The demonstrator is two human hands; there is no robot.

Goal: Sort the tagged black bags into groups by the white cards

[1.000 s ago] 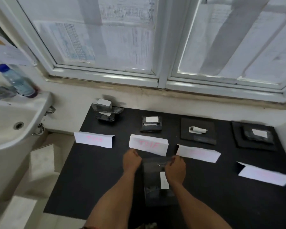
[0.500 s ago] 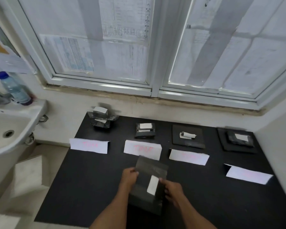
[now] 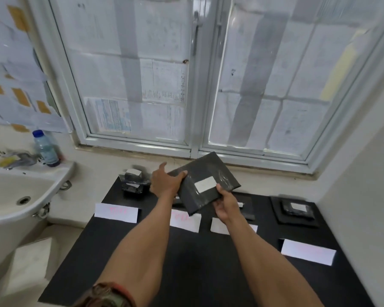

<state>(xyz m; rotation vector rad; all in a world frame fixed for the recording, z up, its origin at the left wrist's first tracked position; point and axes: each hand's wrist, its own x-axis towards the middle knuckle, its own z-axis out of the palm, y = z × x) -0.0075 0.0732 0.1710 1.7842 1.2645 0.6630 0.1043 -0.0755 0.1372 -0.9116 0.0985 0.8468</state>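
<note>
While above far edge of counter (image 3: 186, 262), held black bag (image 3: 206, 168) in left grip (image 3: 165, 181) and right grip (image 3: 225, 206). Risked wrong white card (image 3: 116, 212) if tag (image 3: 205, 183) misread.

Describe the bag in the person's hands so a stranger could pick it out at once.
Find the big window, then the black table below it. Above its far side, the left hand and the right hand grip a flat black bag with a white tag. Unlike the other bags, which lie in piles behind the white cards, it is tilted in the air.
</note>
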